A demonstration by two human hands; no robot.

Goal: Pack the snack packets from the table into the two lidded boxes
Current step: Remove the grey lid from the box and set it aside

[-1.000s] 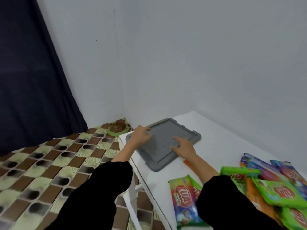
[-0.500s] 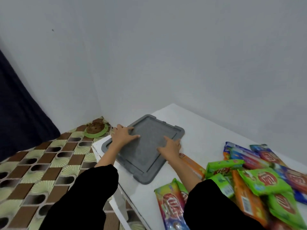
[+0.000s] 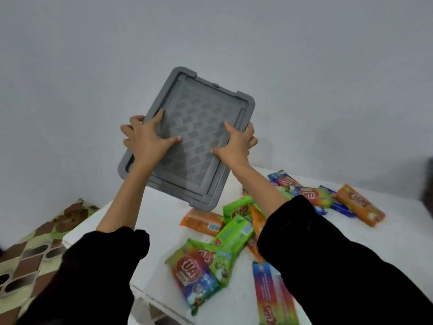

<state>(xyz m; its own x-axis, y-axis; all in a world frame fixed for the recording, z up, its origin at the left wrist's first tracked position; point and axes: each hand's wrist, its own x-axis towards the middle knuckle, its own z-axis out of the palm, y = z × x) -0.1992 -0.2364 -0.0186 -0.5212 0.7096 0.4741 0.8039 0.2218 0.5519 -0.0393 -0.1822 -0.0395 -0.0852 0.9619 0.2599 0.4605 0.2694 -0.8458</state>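
Grey box lid (image 3: 199,137) held up in the air, tilted, w/ its patterned face toward the camera, btw both hands. Left hand (image 3: 146,139) grips the lid's left edge: thumb flat on the face, fingers curled round the rim to the back. Right hand (image 3: 234,144) grips the right edge the same way, thumb on the face, fingers wrapped behind. Both arms in black sleeves (image 3: 328,254)

Snack pkts (image 3: 234,233) lie loose on the white desk (image 3: 161,219), below the hands & mostly under the right forearm. Green ones overlap in a heap. An orange pkt (image 3: 201,221) sits just under the lid's lower corner, a multicolour pkt (image 3: 194,275) is nearest the camera, and a long rainbow pkt (image 3: 271,296) lies by the right sleeve. Further right of the right hand: blue pkts (image 3: 283,179) & a second orange one (image 3: 358,205). Patterned floor tiles (image 3: 28,254) below-left of the left hand, grey wall (image 3: 304,66) behind the lid
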